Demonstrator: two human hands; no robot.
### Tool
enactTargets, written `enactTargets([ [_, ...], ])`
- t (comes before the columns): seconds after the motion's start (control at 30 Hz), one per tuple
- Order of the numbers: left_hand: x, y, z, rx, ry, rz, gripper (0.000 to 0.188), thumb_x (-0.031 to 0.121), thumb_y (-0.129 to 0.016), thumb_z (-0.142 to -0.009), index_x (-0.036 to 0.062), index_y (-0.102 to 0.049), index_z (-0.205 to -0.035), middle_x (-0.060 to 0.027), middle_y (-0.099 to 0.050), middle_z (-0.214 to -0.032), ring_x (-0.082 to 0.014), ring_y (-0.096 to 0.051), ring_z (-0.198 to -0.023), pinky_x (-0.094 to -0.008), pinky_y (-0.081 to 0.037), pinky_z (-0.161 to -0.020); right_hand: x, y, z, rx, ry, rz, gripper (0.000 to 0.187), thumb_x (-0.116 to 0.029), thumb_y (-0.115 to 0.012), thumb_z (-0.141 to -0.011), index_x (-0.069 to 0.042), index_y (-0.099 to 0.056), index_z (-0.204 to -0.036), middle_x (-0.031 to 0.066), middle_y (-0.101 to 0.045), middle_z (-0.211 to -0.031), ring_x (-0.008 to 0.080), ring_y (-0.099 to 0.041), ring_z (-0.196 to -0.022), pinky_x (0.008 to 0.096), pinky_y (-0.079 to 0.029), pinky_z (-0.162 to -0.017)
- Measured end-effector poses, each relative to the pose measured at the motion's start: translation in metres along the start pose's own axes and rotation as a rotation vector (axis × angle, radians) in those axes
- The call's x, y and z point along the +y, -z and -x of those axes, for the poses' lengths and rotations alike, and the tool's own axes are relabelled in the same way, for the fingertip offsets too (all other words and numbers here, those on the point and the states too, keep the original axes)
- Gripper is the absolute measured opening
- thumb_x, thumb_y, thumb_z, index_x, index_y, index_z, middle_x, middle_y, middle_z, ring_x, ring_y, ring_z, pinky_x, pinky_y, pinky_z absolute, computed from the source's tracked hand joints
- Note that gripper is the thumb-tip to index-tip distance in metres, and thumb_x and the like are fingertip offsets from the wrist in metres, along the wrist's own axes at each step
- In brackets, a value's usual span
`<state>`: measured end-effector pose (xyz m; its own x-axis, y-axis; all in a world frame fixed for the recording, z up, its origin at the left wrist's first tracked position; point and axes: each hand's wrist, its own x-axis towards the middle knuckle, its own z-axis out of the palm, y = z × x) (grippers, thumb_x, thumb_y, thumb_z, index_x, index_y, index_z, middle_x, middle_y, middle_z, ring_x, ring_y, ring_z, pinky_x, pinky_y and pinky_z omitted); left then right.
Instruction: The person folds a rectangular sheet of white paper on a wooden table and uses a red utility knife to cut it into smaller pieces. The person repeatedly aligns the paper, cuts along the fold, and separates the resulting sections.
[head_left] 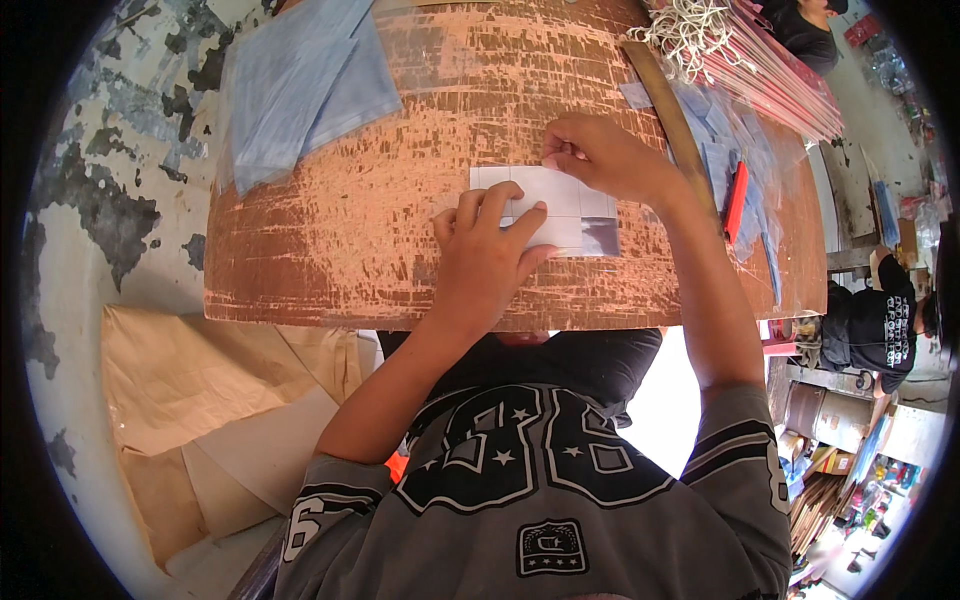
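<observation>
A white sheet (545, 200) marked with thin grid lines lies on the worn wooden table in front of me. At its lower right corner is a shiny dark grey patch (601, 238). My left hand (482, 235) rests on the sheet's left part, its fingers apart and pressing down. By the sheet's upper edge, my right hand (607, 160) is closed in a pinch, thumb and forefinger together. Whatever small thing may be between those fingertips is hidden from view.
Bluish clear plastic sheets (310, 100) lie at the table's far left. On the right are a brown ruler-like strip (672, 120), a red cutter (736, 203), more plastic sheets and a bundle of pink sticks with white strings (770, 80). Brown paper (200, 370) stands at lower left.
</observation>
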<state>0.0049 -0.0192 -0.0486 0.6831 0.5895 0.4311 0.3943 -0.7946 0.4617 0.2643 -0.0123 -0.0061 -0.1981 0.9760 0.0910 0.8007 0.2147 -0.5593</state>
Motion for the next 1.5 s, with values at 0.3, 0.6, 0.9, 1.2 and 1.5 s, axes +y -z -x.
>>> enactTargets([
  [0.3, 0.0, 0.0, 0.002, 0.0, 0.004, 0.002, 0.047, 0.043, -0.081, -0.089, 0.0164, -0.078, -0.128, -0.0049, -0.061, -0.133, -0.0277, -0.053, -0.123, -0.0499, -0.034, -0.105, -0.005, 0.008, 0.006, -0.007, 0.079, -0.048, 0.018, -0.015, -0.068, -0.106, 0.002, -0.063, -0.104, 0.016, -0.066, -0.09, 0.0296, -0.064, -0.081, 0.0413, -0.052, -0.075],
  [0.6, -0.001, -0.002, 0.0, -0.007, -0.007, -0.011, 0.047, 0.042, -0.082, -0.089, 0.0166, -0.078, -0.129, -0.0047, -0.062, -0.134, -0.0286, -0.054, -0.126, -0.0496, -0.034, -0.106, -0.013, 0.01, 0.01, 0.043, 0.032, -0.079, 0.022, -0.018, -0.07, -0.104, 0.003, -0.072, -0.106, 0.0156, -0.072, -0.09, 0.0263, -0.069, -0.082, 0.0391, -0.054, -0.075],
  [0.9, 0.0, -0.001, 0.001, 0.001, -0.015, -0.027, 0.045, 0.038, -0.083, -0.089, 0.0145, -0.078, -0.127, -0.0048, -0.062, -0.132, -0.0264, -0.054, -0.125, -0.0473, -0.034, -0.105, -0.017, 0.01, 0.006, -0.008, -0.168, -0.103, 0.017, -0.015, -0.077, -0.096, 0.0, -0.078, -0.103, 0.0109, -0.076, -0.087, 0.02, -0.07, -0.081, 0.0356, -0.054, -0.074],
  [1.2, -0.001, 0.001, 0.003, -0.02, -0.005, -0.021, 0.047, 0.041, -0.082, -0.091, 0.0153, -0.078, -0.131, -0.0056, -0.062, -0.136, -0.0267, -0.053, -0.126, -0.0465, -0.032, -0.109, -0.002, 0.008, 0.01, -0.013, -0.187, -0.29, 0.017, -0.018, -0.08, -0.098, -0.001, -0.078, -0.102, 0.0047, -0.075, -0.088, 0.0125, -0.067, -0.082, 0.0318, -0.053, -0.075],
  [1.5, -0.003, 0.0, 0.004, -0.035, 0.005, -0.042, 0.048, 0.039, -0.083, -0.09, 0.0135, -0.077, -0.131, -0.006, -0.061, -0.139, -0.0283, -0.054, -0.127, -0.0478, -0.032, -0.109, 0.017, 0.013, 0.018, 0.288, -0.243, -0.358, 0.014, -0.014, -0.077, -0.1, -0.002, -0.077, -0.107, 0.0015, -0.075, -0.09, 0.0089, -0.064, -0.079, 0.0282, -0.052, -0.07],
])
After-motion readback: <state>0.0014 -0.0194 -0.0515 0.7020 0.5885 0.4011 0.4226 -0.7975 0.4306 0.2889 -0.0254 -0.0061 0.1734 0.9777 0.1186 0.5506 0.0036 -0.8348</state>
